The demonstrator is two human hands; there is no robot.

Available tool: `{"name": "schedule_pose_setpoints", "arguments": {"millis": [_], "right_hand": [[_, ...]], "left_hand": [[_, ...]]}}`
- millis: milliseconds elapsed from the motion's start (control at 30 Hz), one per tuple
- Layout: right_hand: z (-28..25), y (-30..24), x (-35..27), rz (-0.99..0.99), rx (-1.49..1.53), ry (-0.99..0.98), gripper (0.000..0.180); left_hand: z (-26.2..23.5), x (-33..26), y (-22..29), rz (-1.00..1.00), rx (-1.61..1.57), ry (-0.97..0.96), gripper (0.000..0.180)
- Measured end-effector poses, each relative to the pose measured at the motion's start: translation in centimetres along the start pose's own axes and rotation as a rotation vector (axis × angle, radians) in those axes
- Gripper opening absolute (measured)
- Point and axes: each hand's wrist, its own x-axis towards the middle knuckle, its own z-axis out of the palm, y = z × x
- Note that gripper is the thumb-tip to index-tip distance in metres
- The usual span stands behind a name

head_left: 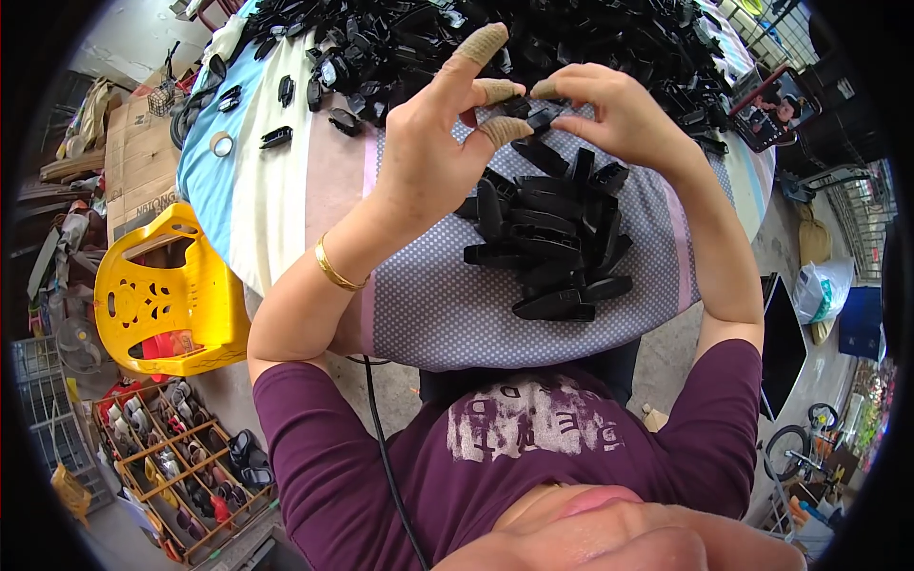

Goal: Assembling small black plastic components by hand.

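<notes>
Your left hand (433, 143) and right hand (609, 114) meet fingertip to fingertip, pinching one small black plastic part (533, 114) between them; the left index finger sticks up free. Just below your hands, a pile of black parts (552, 243) lies on the bench (438, 314).

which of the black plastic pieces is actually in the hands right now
The small black piece pinched between the left hand and right hand, above the near stack; all others lie on the cloth.

2 hands (428, 157), 1 yellow chair (167, 295), 1 tape roll (222, 144), 1 phone (776, 107).
</notes>
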Motion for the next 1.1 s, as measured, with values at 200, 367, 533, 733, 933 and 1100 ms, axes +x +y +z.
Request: {"name": "schedule_pose_setpoints", "arguments": {"millis": [200,367,533,733,933,1100], "right_hand": [[0.9,-0.1,0.2,0.111,-0.113,-0.059,0.029],[0.0,-1.9,0.8,0.411,0.517,-0.056,0.033],[0.8,-4.9,0.7,0.478,0.965,-0.065,0.029],[-1.9,-1.4,-0.1,0.172,-0.029,0.087,0.028],[-2.9,2.7,-2.0,0.266,-0.639,0.094,0.037],[-3.0,3.8,-1.4,0.200,-0.554,0.122,0.029]], "left_hand": [[0.1,-0.1,0.5,-0.003,0.057,-0.292,0.062],[0.5,-0.4,-0.6,-0.076,0.082,-0.034,0.050],[0.2,0.1,-2.1,-0.429,-0.636,-0.048,0.034],[-0.2,0.5,-2.3,-0.401,-0.953,-0.101,0.023],[-0.7,0.6,-3.7,-0.604,-1.123,-0.003,0.021],[0.1,0.7,-2.3,-0.668,-1.080,0.079,0.028]]}}
